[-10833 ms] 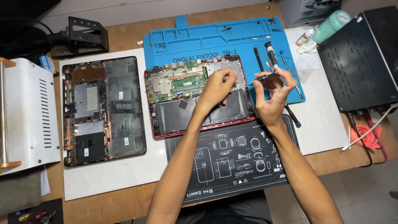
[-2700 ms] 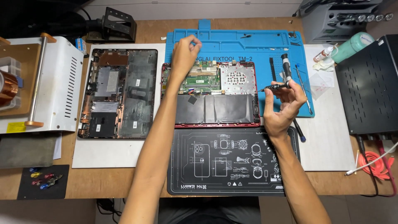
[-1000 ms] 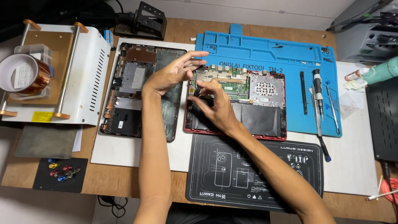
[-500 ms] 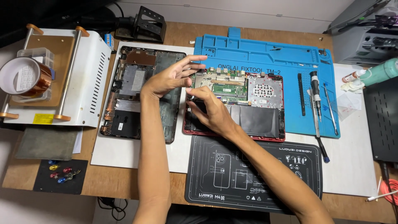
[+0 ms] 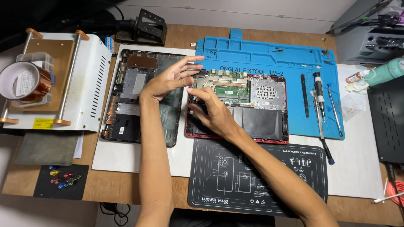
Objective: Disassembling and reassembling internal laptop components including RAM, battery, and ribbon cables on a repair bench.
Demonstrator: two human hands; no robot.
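An opened red laptop base (image 5: 269,126) lies on the blue repair mat (image 5: 269,54), with its green circuit board (image 5: 229,90) and black battery exposed. My right hand (image 5: 210,111) rests on the base's left part, fingers pressing down near the board's left end. My left hand (image 5: 170,77) hovers at the base's upper-left corner, fingers spread and fingertips by the board's edge. I cannot tell whether either hand pinches a small part. The black bottom cover (image 5: 139,96) lies to the left on a white sheet.
A screwdriver (image 5: 318,90), a black pry tool (image 5: 304,89) and tweezers (image 5: 334,109) lie on the mat's right side. A black printed mat (image 5: 269,180) sits at the front. A white machine (image 5: 90,84) with tape roll (image 5: 23,82) stands left. Black equipment (image 5: 387,117) is right.
Since the older frames my right hand has put the screwdriver down on the mat and moved to the laptop's left side. In the last second both hands barely shift.
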